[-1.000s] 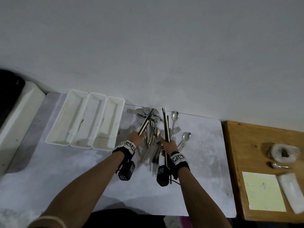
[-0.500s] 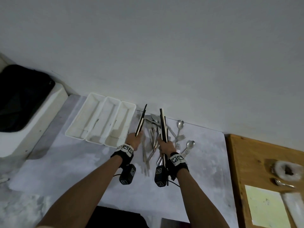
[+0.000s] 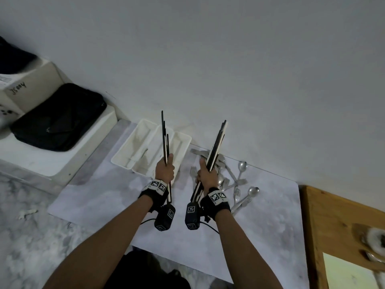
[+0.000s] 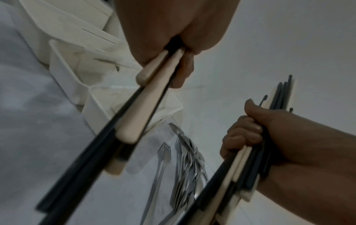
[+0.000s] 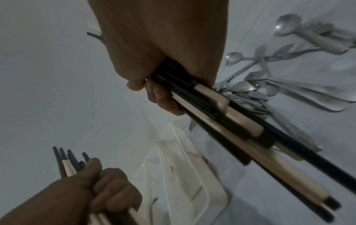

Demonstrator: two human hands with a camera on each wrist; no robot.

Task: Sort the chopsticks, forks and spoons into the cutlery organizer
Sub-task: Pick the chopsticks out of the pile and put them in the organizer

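My left hand grips a bundle of black-and-cream chopsticks held upright in front of the white three-compartment cutlery organizer. My right hand grips a thicker bundle of chopsticks, tilted to the right, above the pile of metal forks and spoons. In the left wrist view the left hand's chopsticks run toward the camera, with the organizer behind them. The right wrist view shows the right bundle and the forks and spoons beyond it.
The cutlery lies on a pale mat against a grey wall. A wooden board lies to the right. To the left stand a white box, a black pouch on it and a carton.
Both hands have risen off the pile with their chopstick bundles, now held more upright. The left hand has moved toward the organizer. The head view has swung left.
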